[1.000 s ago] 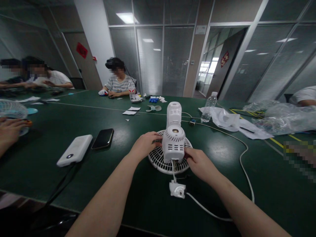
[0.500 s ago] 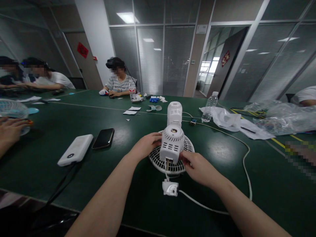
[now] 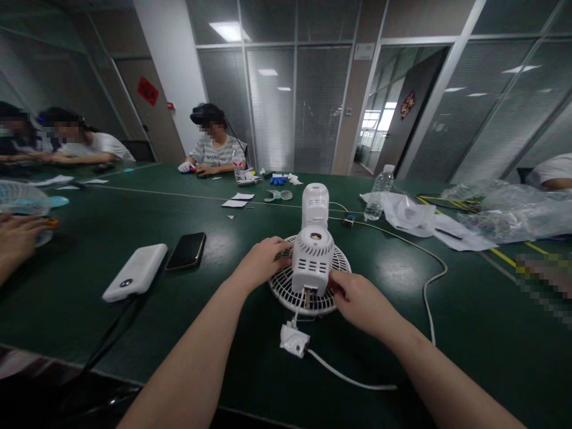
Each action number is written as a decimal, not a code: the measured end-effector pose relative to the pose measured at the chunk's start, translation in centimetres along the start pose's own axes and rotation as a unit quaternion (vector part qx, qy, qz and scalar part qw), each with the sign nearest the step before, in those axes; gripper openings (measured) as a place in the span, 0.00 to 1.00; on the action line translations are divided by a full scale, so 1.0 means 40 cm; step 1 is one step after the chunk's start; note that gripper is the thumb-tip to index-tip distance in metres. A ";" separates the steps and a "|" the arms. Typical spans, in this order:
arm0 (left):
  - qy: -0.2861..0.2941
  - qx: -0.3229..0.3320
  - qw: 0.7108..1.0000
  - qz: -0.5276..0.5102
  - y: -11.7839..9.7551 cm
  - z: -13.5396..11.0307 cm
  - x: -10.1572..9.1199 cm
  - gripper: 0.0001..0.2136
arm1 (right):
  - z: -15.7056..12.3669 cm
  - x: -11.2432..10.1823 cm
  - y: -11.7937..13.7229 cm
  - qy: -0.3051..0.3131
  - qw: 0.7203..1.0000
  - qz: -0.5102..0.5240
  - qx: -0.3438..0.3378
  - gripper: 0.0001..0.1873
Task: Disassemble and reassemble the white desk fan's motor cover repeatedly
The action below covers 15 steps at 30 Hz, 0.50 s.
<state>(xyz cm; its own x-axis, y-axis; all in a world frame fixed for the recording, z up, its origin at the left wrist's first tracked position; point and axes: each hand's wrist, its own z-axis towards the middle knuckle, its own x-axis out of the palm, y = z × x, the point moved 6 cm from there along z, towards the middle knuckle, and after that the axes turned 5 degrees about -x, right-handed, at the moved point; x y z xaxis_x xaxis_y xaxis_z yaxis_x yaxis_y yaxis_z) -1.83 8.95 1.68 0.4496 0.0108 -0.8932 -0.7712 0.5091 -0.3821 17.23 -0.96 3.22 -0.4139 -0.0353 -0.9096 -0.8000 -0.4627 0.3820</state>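
A white fan motor housing [image 3: 311, 262] with slotted vents stands on a round white fan grille [image 3: 280, 289] lying on the table. My left hand [image 3: 261, 262] reaches over the grille with its bent fingers against the housing's left side. On the right, my right hand [image 3: 357, 295] has curled fingers at the housing's lower edge; their tips are partly hidden. The housing's near side has an opening, from which a thin wire runs to a small white plug-like piece [image 3: 295, 341] with a white cable [image 3: 348, 378]. A vented white fan part [image 3: 315, 204] rises directly behind.
Left of me lie a white power bank [image 3: 136, 273] and a black phone [image 3: 186, 250]. A plastic bottle [image 3: 379, 193], white paper [image 3: 406, 214] and clear plastic bags [image 3: 522, 208] are at the right. Another person's hand [image 3: 18, 238] is at the left edge; several people sit around the table.
The housing has shifted slightly right between my hands. The white plug-like piece has swung left and turned, and its cable has moved left with it.
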 end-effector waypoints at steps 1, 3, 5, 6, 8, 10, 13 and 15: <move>-0.005 -0.002 1.000 0.008 -0.003 -0.002 -0.004 0.18 | 0.001 -0.005 -0.010 -0.011 1.000 -0.014 0.014 0.12; -0.011 -0.004 1.000 0.014 -0.014 -0.006 -0.012 0.18 | 0.002 -0.019 -0.029 -0.038 0.997 -0.045 0.048 0.11; -0.008 0.000 1.000 0.014 -0.027 -0.012 -0.019 0.17 | -0.001 -0.035 -0.045 -0.068 0.992 -0.065 0.080 0.11; -0.007 0.003 1.000 0.013 -0.034 -0.015 -0.022 0.17 | -0.003 -0.043 -0.050 -0.084 0.990 -0.068 0.093 0.11; -0.008 0.009 1.000 0.011 -0.044 -0.019 -0.027 0.17 | -0.009 -0.058 -0.055 -0.120 0.985 -0.065 0.106 0.11; -0.012 0.011 1.000 0.006 -0.050 -0.021 -0.030 0.17 | -0.016 -0.073 -0.056 -0.161 0.979 -0.055 0.110 0.11; -0.009 -0.005 1.000 -0.011 -0.051 -0.021 -0.028 0.16 | -0.025 -0.087 -0.049 -0.212 0.972 -0.024 0.101 0.11; -0.005 -0.018 1.000 -0.022 -0.053 -0.020 -0.025 0.15 | -0.027 -0.086 -0.043 -0.219 0.971 0.003 0.091 0.15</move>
<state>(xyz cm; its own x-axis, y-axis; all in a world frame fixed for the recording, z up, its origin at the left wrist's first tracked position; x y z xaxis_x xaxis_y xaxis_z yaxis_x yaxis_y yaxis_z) -1.00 7.18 3.20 0.4869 -0.0021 -0.8735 -0.7663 0.4788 -0.4284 20.50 -0.99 5.53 -0.5328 0.3616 -0.7651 -0.8437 -0.2973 0.4470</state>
